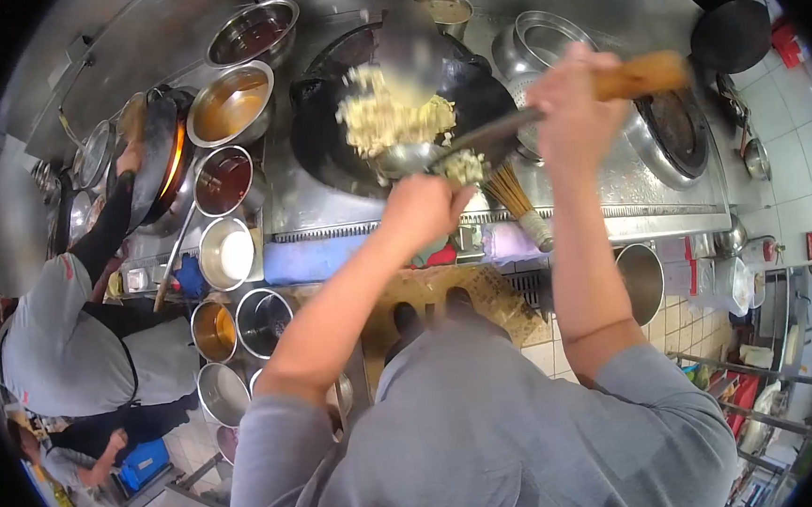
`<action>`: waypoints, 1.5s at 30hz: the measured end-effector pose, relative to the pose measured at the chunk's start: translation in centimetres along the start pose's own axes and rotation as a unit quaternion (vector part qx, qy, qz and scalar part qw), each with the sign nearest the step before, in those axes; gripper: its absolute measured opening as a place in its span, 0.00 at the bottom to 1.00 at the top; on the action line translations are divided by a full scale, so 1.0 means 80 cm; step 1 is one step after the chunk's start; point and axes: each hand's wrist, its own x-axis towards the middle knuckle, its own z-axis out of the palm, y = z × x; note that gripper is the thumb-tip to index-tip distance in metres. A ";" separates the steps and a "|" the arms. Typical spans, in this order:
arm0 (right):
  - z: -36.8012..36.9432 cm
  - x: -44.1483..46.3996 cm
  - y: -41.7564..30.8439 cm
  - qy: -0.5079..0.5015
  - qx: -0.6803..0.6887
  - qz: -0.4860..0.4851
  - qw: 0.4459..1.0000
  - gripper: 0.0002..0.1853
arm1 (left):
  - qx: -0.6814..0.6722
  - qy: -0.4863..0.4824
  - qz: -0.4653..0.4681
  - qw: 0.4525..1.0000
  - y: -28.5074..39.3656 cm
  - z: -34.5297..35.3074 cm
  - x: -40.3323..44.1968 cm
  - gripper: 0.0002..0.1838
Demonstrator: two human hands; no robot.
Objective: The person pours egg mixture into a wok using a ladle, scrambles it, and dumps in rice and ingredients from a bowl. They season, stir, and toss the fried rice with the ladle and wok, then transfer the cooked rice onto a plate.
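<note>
My right hand (579,105) is wrapped round the wooden-handled ladle (407,160), whose metal bowl is low over the wok. The black wok (318,147) is on the stove in front of me. Pale yellow and white chopped food (383,123) is blurred in and above it, with some bits in the air. At the wok's near rim, my left hand (422,213) is closed on the wok; its exact hold is partly hidden. A small clump of the pale food (464,167) shows just right of that hand. Beside it, a bamboo wok brush (515,203) leans on the stove edge.
Metal bowls of sauce (231,104) and pots (227,252) crowd the left side. Further left, a co-worker in a grey shirt (63,334) reaches toward another wok (159,158) with flame. A strainer bowl (551,41) and a lidded pot (676,136) are to the right.
</note>
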 end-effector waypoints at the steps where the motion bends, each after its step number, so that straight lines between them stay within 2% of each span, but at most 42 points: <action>1: 0.007 -0.003 0.044 0.026 -0.002 0.006 1.000 0.12 | 0.003 0.004 0.002 1.000 -0.011 0.017 0.000 0.21; 3: -0.014 -0.020 0.112 0.040 -0.002 0.003 0.999 0.13 | 0.045 0.069 -0.042 0.996 -0.057 0.082 0.011 0.20; 4: -0.028 -0.022 0.128 0.029 0.001 -0.006 1.000 0.13 | 0.033 0.109 -0.003 0.993 -0.073 0.121 -0.007 0.20; 6: -0.040 -0.038 0.102 0.001 0.030 -0.020 0.999 0.12 | 0.020 0.022 -0.018 0.999 -0.055 0.140 -0.062 0.19; 7: -0.043 -0.045 0.073 -0.020 0.007 0.021 1.000 0.12 | -0.028 -0.041 0.012 0.999 -0.027 0.110 -0.086 0.18; 8: -0.041 -0.042 0.038 -0.043 -0.016 0.058 0.997 0.12 | -0.022 -0.086 -0.008 0.996 0.005 0.075 -0.099 0.18; 10: -0.034 -0.032 -0.021 -0.030 0.009 0.067 0.997 0.12 | -0.039 -0.111 0.014 0.993 0.062 -0.021 -0.080 0.18; 11: -0.023 -0.023 -0.025 -0.040 0.013 0.059 0.997 0.12 | -0.049 -0.063 0.003 0.997 0.055 -0.027 -0.057 0.19; 13: 0.008 -0.008 -0.028 0.050 0.014 0.054 0.997 0.12 | -0.032 0.033 0.015 0.999 0.025 -0.020 -0.006 0.19; 14: 0.011 -0.004 0.003 0.037 0.022 0.042 0.998 0.12 | -0.026 0.050 0.019 0.998 0.003 -0.002 0.006 0.19; 16: 0.001 0.008 0.107 0.050 -0.052 0.015 0.997 0.12 | 0.008 0.099 0.045 0.994 -0.035 0.050 0.009 0.18; 18: 0.003 0.036 0.123 0.053 -0.035 -0.009 0.998 0.13 | -0.021 0.190 0.067 0.979 -0.048 0.095 -0.018 0.18; 20: 0.014 0.067 0.108 0.064 0.006 -0.009 0.998 0.16 | 0.007 0.013 -0.017 1.000 -0.041 0.113 -0.049 0.19; 22: 0.028 0.107 0.087 0.057 0.066 0.047 0.995 0.16 | 0.002 0.031 0.006 1.000 -0.010 0.079 -0.055 0.20; 23: 0.039 0.122 0.069 0.037 0.053 0.045 0.997 0.17 | 0.050 0.071 0.046 0.995 -0.002 0.044 -0.040 0.21; 24: 0.047 0.129 0.051 0.020 0.040 0.048 0.998 0.19 | 0.054 0.089 0.047 0.993 -0.036 0.065 -0.014 0.20; 25: 0.055 0.137 0.037 0.018 0.032 0.027 0.999 0.19 | 0.002 0.154 0.070 0.986 -0.059 0.065 0.004 0.20; 27: 0.062 0.145 0.023 0.014 0.039 -0.009 0.999 0.19 | 0.051 0.176 0.049 0.982 -0.095 0.077 0.033 0.18; 28: 0.064 0.148 0.043 0.008 0.042 -0.007 0.999 0.19 | 0.083 0.196 0.036 0.976 -0.113 0.091 0.047 0.17; 30: 0.049 0.147 0.137 0.058 -0.083 -0.014 0.995 0.18 | 0.111 0.179 -0.003 0.978 -0.119 0.096 0.050 0.16; 32: 0.021 0.174 0.253 -0.014 -0.190 -0.041 0.981 0.17 | 0.120 0.166 -0.048 0.978 -0.110 0.096 0.046 0.17; 36: 0.074 0.178 0.175 -0.045 -0.193 -0.018 0.980 0.14 | 0.115 0.215 -0.061 0.968 -0.109 0.104 0.042 0.17; 38: 0.071 0.128 0.175 -0.046 -0.047 0.009 0.998 0.16 | 0.118 0.239 -0.063 0.962 -0.108 0.107 0.044 0.17; 40: 0.072 0.134 0.230 -0.122 -0.040 0.050 0.990 0.12 | 0.118 0.225 -0.107 0.961 -0.100 0.106 0.040 0.17; 42: 0.100 0.179 0.215 -0.120 -0.241 -0.002 0.963 0.14 | 0.103 0.212 -0.127 0.964 -0.091 0.114 0.033 0.16; 43: 0.092 0.174 0.201 -0.118 -0.245 0.009 0.962 0.14 | 0.101 0.212 -0.132 0.963 -0.089 0.111 0.032 0.16; 44: 0.094 0.175 0.187 -0.126 -0.096 0.044 0.986 0.15 | 0.102 0.224 -0.135 0.960 -0.093 0.107 0.039 0.16; 45: 0.094 0.174 0.182 -0.133 0.053 0.081 0.986 0.16 | 0.106 0.246 -0.135 0.954 -0.094 0.111 0.040 0.16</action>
